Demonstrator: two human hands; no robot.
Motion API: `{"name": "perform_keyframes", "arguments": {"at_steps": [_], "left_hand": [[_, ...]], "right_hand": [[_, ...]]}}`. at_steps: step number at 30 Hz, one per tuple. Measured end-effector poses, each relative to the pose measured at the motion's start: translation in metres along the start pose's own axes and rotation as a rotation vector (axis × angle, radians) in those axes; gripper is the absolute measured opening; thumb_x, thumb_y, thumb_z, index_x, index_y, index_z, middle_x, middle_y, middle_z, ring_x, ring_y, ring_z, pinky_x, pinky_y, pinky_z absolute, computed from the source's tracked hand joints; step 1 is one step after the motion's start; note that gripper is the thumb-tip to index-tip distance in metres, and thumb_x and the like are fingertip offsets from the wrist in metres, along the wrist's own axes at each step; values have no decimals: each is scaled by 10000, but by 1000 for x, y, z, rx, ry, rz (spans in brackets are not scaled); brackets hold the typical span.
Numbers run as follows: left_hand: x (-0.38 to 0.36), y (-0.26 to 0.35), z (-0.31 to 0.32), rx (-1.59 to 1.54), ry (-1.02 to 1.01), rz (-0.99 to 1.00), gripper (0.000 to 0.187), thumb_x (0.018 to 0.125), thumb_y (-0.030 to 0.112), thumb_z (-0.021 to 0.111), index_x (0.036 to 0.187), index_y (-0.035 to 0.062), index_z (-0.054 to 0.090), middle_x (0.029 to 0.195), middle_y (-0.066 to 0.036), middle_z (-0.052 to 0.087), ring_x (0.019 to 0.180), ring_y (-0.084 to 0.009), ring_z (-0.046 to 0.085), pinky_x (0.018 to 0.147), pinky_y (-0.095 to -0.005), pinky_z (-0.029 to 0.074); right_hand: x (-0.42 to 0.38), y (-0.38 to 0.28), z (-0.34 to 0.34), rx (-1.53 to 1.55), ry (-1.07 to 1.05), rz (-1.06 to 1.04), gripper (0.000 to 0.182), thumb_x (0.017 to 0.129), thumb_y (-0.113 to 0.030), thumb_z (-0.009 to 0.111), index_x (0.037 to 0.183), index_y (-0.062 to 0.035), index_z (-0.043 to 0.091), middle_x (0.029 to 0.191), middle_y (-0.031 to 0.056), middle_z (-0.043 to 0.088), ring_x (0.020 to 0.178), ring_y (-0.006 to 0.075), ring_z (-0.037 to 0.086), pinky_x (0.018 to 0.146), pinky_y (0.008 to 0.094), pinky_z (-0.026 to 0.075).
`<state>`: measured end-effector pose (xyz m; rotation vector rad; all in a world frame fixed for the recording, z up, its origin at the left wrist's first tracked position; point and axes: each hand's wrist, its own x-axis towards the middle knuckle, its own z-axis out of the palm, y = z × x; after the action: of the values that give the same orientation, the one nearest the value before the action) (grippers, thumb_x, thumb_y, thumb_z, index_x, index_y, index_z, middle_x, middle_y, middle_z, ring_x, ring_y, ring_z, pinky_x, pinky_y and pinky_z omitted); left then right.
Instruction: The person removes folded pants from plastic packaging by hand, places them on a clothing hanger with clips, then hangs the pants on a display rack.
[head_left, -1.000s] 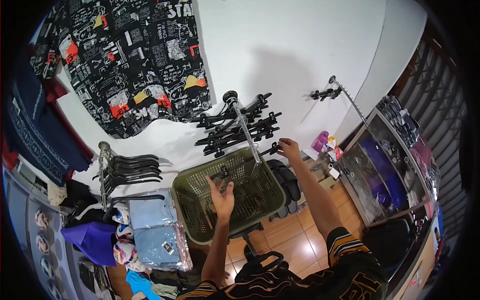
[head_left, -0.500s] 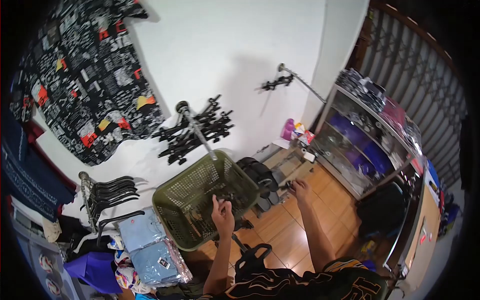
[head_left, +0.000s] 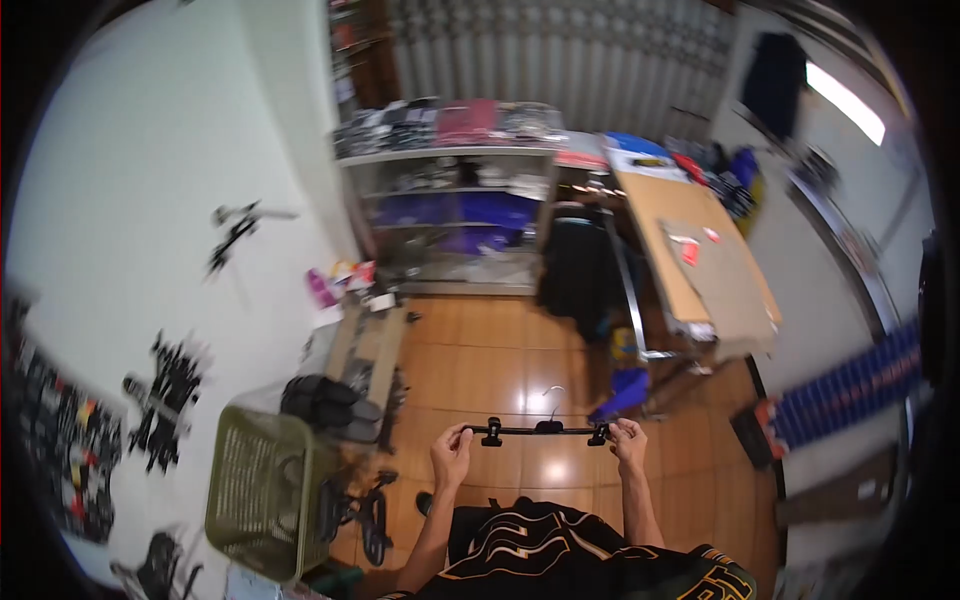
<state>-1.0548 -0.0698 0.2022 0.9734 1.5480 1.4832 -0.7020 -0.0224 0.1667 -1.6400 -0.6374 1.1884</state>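
A black clip hanger [head_left: 548,430] stretches level between my two hands, with a clip near each end and a thin metal hook at its middle. My left hand [head_left: 453,455] pinches the left end of its bar. Closed on the opposite end, beside the right clip, is my right hand [head_left: 628,445]. The tiled floor shows beneath the hanger. To the left of my left hand stands an olive-green plastic basket [head_left: 258,480], and black hangers [head_left: 365,515] lie between the basket and my left arm.
Black hangers [head_left: 165,405] hang on a wall rod at left. Dark shoes [head_left: 325,400] sit beside the basket. Ahead is a display cabinet [head_left: 450,280] with packed clothes on top. A long table [head_left: 720,240] and a metal rail with dark garments [head_left: 580,265] stand to the right.
My view has swung right, towards the cabinet and table. My left hand has left its place over the basket, and both hands now hold the clip hanger out by its ends.
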Motion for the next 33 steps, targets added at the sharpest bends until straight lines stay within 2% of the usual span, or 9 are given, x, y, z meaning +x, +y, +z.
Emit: {"name": "perform_keyframes", "arguments": {"at_steps": [5, 10, 12, 13, 17, 24, 26, 32, 33], "left_hand": [[-5, -1, 119, -8, -360, -69, 229, 901, 79, 680, 1063, -53, 587, 930, -104, 715, 844, -120, 660, 718, -229, 511], [-8, 15, 208, -52, -566, -69, 269, 850, 35, 720, 1030, -9, 525, 889, -112, 705, 792, -120, 640, 692, -250, 505], [-2, 10, 236, -33, -645, -75, 281, 844, 39, 729, 1027, -4, 519, 875, -103, 697, 774, -116, 628, 692, -245, 502], [2, 9, 250, -38, -674, -71, 277, 845, 44, 732, 1020, 3, 521, 873, -104, 698, 774, -117, 633, 686, -239, 497], [20, 5, 305, 5, -781, -70, 275, 844, 48, 736, 1006, 5, 518, 868, -98, 689, 774, -119, 639, 683, -237, 499], [48, 24, 422, -85, -900, -138, 273, 852, 43, 728, 1009, -6, 510, 893, -91, 665, 809, -128, 636, 706, -239, 501], [62, 33, 462, -119, -912, -160, 271, 854, 39, 725, 1012, -6, 509, 897, -89, 661, 815, -128, 634, 708, -237, 499], [100, 45, 543, -172, -976, -44, 273, 875, 16, 697, 1038, -2, 480, 871, -80, 665, 754, -99, 617, 656, -217, 492], [106, 50, 549, -136, -960, -73, 278, 870, 24, 706, 1038, -1, 486, 883, -97, 669, 798, -128, 644, 706, -233, 506]], "right_hand": [[-12, 5, -122, 119, 275, -73, 309, 867, -148, 723, 1129, -67, 581, 887, 29, 699, 697, 132, 671, 520, 247, 416], [-31, 15, -180, 145, 520, -82, 322, 874, -169, 721, 1137, -37, 588, 904, 54, 705, 717, 123, 663, 516, 255, 415], [-38, 10, -188, 223, 604, -96, 315, 882, -72, 690, 1155, 32, 572, 921, 132, 695, 768, 156, 665, 605, 255, 474], [-40, 7, -194, 204, 615, -61, 325, 882, -54, 680, 1167, 48, 561, 998, 167, 690, 839, 170, 664, 672, 269, 512], [-22, 6, -216, 268, 680, -110, 319, 880, -3, 635, 1181, 55, 550, 1073, 188, 680, 908, 185, 659, 733, 292, 543], [54, -14, -266, 294, 781, -218, 311, 876, 25, 613, 1180, 42, 550, 1060, 179, 688, 898, 189, 666, 724, 276, 537], [79, -36, -278, 325, 830, -264, 317, 885, -17, 636, 1190, 8, 555, 1040, 120, 706, 843, 135, 652, 644, 268, 504], [134, -99, -302, 313, 838, -221, 303, 905, -27, 616, 1197, 1, 539, 1012, 95, 706, 747, 85, 611, 544, 213, 435], [145, -103, -304, 311, 824, -220, 303, 905, -27, 616, 1197, 1, 539, 1012, 95, 706, 747, 85, 611, 544, 213, 435]]}}
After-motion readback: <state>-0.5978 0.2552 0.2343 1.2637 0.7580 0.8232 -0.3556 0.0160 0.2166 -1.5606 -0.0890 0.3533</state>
